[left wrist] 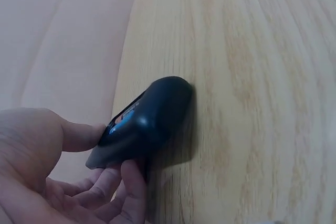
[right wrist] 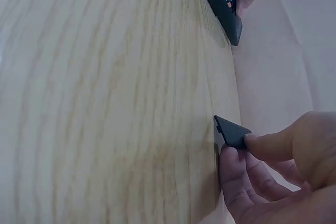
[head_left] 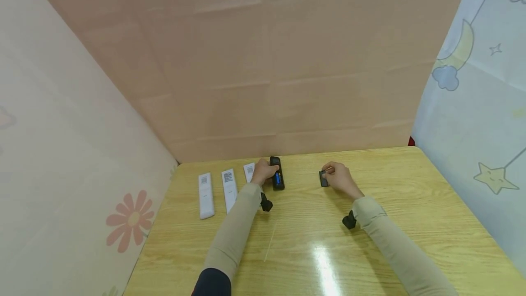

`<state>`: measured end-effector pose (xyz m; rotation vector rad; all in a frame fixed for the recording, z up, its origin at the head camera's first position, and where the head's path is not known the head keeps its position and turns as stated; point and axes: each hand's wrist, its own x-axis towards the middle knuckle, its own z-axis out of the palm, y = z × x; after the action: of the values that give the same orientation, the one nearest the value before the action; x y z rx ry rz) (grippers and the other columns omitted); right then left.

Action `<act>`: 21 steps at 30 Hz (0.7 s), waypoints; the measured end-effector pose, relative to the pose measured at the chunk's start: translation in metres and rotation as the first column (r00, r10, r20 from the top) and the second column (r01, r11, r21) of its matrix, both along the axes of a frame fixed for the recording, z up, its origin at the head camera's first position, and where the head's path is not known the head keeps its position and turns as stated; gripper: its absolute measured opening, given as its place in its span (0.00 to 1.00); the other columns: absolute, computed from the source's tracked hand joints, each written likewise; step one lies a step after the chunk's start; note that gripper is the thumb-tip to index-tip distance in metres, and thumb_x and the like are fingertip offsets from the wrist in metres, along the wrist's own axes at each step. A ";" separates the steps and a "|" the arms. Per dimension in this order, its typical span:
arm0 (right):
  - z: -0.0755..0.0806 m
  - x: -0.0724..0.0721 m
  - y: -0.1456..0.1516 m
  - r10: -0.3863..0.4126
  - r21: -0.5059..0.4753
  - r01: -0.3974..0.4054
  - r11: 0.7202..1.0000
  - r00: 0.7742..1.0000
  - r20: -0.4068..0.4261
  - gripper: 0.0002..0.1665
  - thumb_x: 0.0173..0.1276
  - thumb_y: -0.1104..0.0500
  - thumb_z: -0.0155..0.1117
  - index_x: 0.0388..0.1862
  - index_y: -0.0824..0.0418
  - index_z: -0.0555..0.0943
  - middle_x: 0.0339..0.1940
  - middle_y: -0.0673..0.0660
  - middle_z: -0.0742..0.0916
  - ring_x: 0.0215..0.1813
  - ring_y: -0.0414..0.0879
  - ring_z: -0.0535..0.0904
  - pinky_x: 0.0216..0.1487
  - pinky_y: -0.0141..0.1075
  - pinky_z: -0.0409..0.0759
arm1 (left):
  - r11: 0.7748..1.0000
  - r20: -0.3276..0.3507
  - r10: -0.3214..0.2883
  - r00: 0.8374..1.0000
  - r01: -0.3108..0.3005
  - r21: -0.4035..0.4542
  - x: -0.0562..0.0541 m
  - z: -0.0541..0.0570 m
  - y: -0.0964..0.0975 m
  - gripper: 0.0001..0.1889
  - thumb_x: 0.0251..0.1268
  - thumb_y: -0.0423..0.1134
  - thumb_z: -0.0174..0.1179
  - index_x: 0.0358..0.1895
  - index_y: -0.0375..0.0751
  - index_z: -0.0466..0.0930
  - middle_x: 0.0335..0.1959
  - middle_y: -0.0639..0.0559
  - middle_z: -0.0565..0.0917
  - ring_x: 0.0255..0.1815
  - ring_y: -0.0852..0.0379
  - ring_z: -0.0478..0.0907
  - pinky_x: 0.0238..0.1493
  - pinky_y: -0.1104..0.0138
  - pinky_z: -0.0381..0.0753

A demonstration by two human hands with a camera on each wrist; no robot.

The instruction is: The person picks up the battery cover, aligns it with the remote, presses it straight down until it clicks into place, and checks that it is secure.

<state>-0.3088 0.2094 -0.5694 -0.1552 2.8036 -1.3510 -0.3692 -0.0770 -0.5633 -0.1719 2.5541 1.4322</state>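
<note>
A black remote control (head_left: 277, 173) lies back side up, its battery compartment uncovered with blue batteries (head_left: 278, 178) inside. My left hand (head_left: 263, 171) pinches it between thumb and fingers; the left wrist view shows the remote's near end (left wrist: 157, 114) tilted slightly off the wooden table. Farther right, my right hand (head_left: 339, 178) holds a small black battery cover (right wrist: 232, 134) between thumb and fingertips. One edge of that cover is at or close to the tabletop; I cannot tell whether it touches. Cover and remote are apart.
Left of my left hand lie a white remote (head_left: 206, 195) with a printed label, a second one (head_left: 229, 188), and a third (head_left: 249, 171) partly hidden by the hand. The wooden table (head_left: 304, 223) ends at a brown backdrop (head_left: 263, 81); patterned sheets hang at both sides.
</note>
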 end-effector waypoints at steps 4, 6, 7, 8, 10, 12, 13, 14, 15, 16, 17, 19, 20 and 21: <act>-0.001 0.000 -0.001 -0.019 -0.045 0.020 0.999 1.000 0.019 0.16 0.79 0.67 0.60 0.61 0.72 0.81 0.55 0.73 0.86 0.53 0.65 0.87 0.40 0.42 0.90 | 0.999 0.031 0.000 1.000 -0.001 0.038 -0.002 -0.002 -0.001 0.29 0.78 0.40 0.65 0.16 0.51 0.59 0.14 0.58 0.61 0.16 0.59 0.58 0.24 0.62 0.64; -0.002 0.000 -0.002 -0.023 -0.065 0.025 0.998 0.999 0.029 0.16 0.80 0.67 0.59 0.61 0.72 0.81 0.55 0.73 0.85 0.50 0.62 0.88 0.39 0.42 0.90 | 0.999 0.046 -0.005 0.999 0.003 0.036 -0.002 -0.003 -0.002 0.31 0.79 0.41 0.65 0.16 0.52 0.56 0.14 0.58 0.54 0.16 0.58 0.51 0.24 0.62 0.60; -0.003 0.000 -0.002 -0.025 -0.074 0.028 0.997 0.999 0.034 0.15 0.80 0.67 0.59 0.61 0.72 0.81 0.55 0.73 0.85 0.49 0.61 0.88 0.39 0.42 0.90 | 0.999 0.048 -0.007 0.999 0.005 0.036 -0.001 -0.004 -0.002 0.31 0.79 0.42 0.65 0.17 0.52 0.55 0.15 0.58 0.54 0.17 0.57 0.51 0.24 0.61 0.59; -0.003 0.000 -0.003 -0.027 -0.083 0.030 0.996 0.999 0.039 0.15 0.80 0.68 0.59 0.61 0.72 0.81 0.55 0.73 0.85 0.48 0.60 0.88 0.39 0.42 0.90 | 0.999 0.046 -0.009 0.999 0.008 0.033 0.000 -0.004 -0.003 0.31 0.79 0.42 0.65 0.17 0.53 0.55 0.15 0.58 0.54 0.17 0.57 0.51 0.25 0.61 0.58; -0.003 0.001 -0.004 -0.028 -0.096 0.033 0.995 0.999 0.044 0.15 0.80 0.67 0.60 0.61 0.72 0.81 0.54 0.72 0.85 0.47 0.59 0.88 0.40 0.42 0.90 | 0.999 0.037 -0.012 0.999 0.011 0.042 0.003 -0.003 -0.004 0.30 0.79 0.43 0.65 0.19 0.53 0.55 0.18 0.58 0.55 0.20 0.57 0.52 0.27 0.61 0.59; -0.003 0.001 -0.005 -0.032 -0.103 0.036 0.994 0.999 0.041 0.15 0.80 0.67 0.61 0.61 0.72 0.81 0.54 0.72 0.85 0.48 0.59 0.88 0.40 0.42 0.91 | 0.997 0.029 -0.017 0.999 0.015 0.075 0.007 -0.002 -0.006 0.29 0.79 0.43 0.64 0.20 0.53 0.55 0.20 0.57 0.56 0.22 0.56 0.54 0.30 0.60 0.61; -0.003 0.001 -0.005 -0.034 -0.106 0.038 0.994 0.999 0.038 0.15 0.80 0.67 0.61 0.61 0.72 0.81 0.54 0.72 0.85 0.48 0.59 0.88 0.40 0.42 0.91 | 0.995 0.025 -0.019 1.000 0.016 0.094 0.008 -0.002 -0.007 0.29 0.79 0.43 0.64 0.21 0.52 0.55 0.21 0.56 0.57 0.23 0.57 0.55 0.30 0.60 0.62; -0.003 0.001 -0.005 -0.035 -0.106 0.039 0.994 0.999 0.036 0.16 0.80 0.67 0.61 0.61 0.72 0.81 0.54 0.72 0.85 0.48 0.59 0.88 0.40 0.42 0.91 | 0.993 0.023 -0.022 0.999 0.020 0.117 0.010 -0.002 -0.008 0.29 0.80 0.43 0.64 0.22 0.52 0.55 0.22 0.56 0.58 0.24 0.56 0.56 0.32 0.59 0.64; -0.003 0.001 -0.005 -0.038 -0.107 0.042 0.993 0.999 0.033 0.16 0.79 0.67 0.61 0.62 0.72 0.81 0.54 0.72 0.85 0.48 0.59 0.88 0.40 0.42 0.91 | 0.990 0.023 -0.025 0.999 0.022 0.138 0.012 -0.002 -0.009 0.28 0.80 0.43 0.64 0.23 0.51 0.56 0.24 0.55 0.60 0.25 0.56 0.58 0.33 0.59 0.66; -0.002 0.001 -0.005 -0.037 -0.110 0.040 0.993 0.999 0.028 0.17 0.79 0.67 0.61 0.62 0.73 0.81 0.54 0.72 0.85 0.47 0.59 0.88 0.39 0.43 0.91 | 0.987 0.027 -0.027 0.999 0.023 0.159 0.013 -0.003 -0.010 0.26 0.80 0.44 0.64 0.24 0.49 0.57 0.25 0.54 0.64 0.25 0.55 0.61 0.33 0.59 0.69; -0.002 0.001 -0.004 -0.041 -0.114 0.043 0.992 0.999 0.026 0.17 0.79 0.68 0.61 0.63 0.73 0.80 0.54 0.72 0.85 0.47 0.59 0.88 0.39 0.43 0.91 | 0.985 0.024 -0.027 0.999 0.022 0.173 0.015 -0.003 -0.011 0.23 0.80 0.44 0.64 0.26 0.47 0.64 0.29 0.53 0.70 0.28 0.55 0.67 0.35 0.59 0.74; -0.001 0.002 -0.004 -0.047 -0.118 0.049 0.992 0.999 0.021 0.18 0.79 0.67 0.61 0.64 0.73 0.80 0.54 0.73 0.85 0.46 0.59 0.89 0.39 0.43 0.91 | 0.981 0.026 -0.028 0.999 0.023 0.191 0.017 -0.004 -0.013 0.14 0.80 0.46 0.64 0.38 0.40 0.76 0.43 0.48 0.81 0.39 0.52 0.79 0.42 0.58 0.84; -0.001 0.002 -0.004 -0.048 -0.120 0.050 0.992 0.999 0.020 0.19 0.80 0.67 0.61 0.65 0.73 0.80 0.55 0.73 0.84 0.47 0.59 0.89 0.39 0.42 0.91 | 0.979 0.030 -0.032 0.999 0.025 0.200 0.018 -0.005 -0.013 0.14 0.81 0.47 0.63 0.49 0.37 0.79 0.53 0.44 0.82 0.47 0.49 0.82 0.46 0.56 0.87; 0.000 0.002 -0.004 -0.049 -0.122 0.051 0.991 0.999 0.018 0.18 0.80 0.67 0.61 0.65 0.73 0.80 0.56 0.73 0.84 0.47 0.59 0.89 0.39 0.42 0.91 | 0.978 0.033 -0.033 0.999 0.025 0.206 0.019 -0.006 -0.014 0.20 0.81 0.47 0.63 0.61 0.35 0.78 0.62 0.40 0.81 0.56 0.45 0.83 0.51 0.55 0.88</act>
<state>-0.3066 0.2058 -0.5694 -0.0779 2.7302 -1.5290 -0.3503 -0.0911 -0.5691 -0.1264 2.3506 1.6529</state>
